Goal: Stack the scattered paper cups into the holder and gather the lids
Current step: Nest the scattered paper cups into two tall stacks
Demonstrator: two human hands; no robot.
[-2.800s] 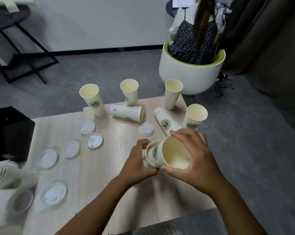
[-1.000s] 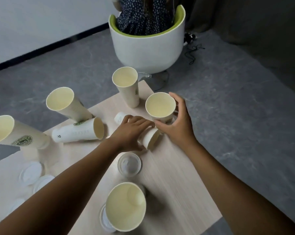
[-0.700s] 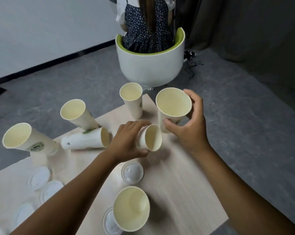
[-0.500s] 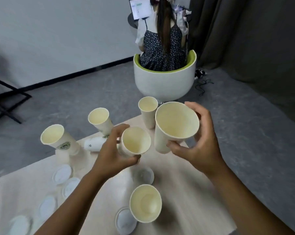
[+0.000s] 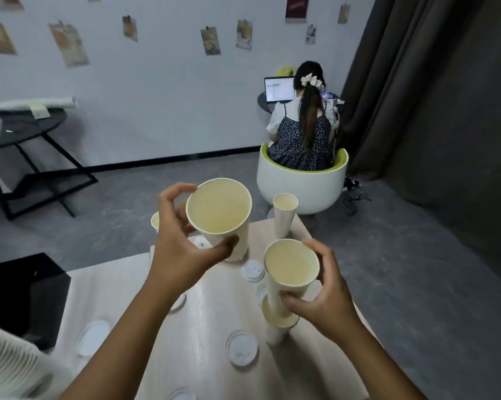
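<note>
Paper cup (image 5: 283, 287) nested in standing cup (image 5: 276, 327)

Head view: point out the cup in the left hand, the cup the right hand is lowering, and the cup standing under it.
Left-hand cup (image 5: 219, 207), head view, inner wall.
Right-hand cup (image 5: 291, 262), head view, inside near rim.
Standing cup (image 5: 281, 321), head view, near rim.

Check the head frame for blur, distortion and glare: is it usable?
Head view: usable. The cups in the left hand and right hand are fairly sharp. The ridged white stack at lower left is smeared, and the wall photos are soft. Wide-angle bending tilts the curtain and stretches the forearms. Lighting is dim and even, with soft sheen on the table and no harsh glare.
</note>
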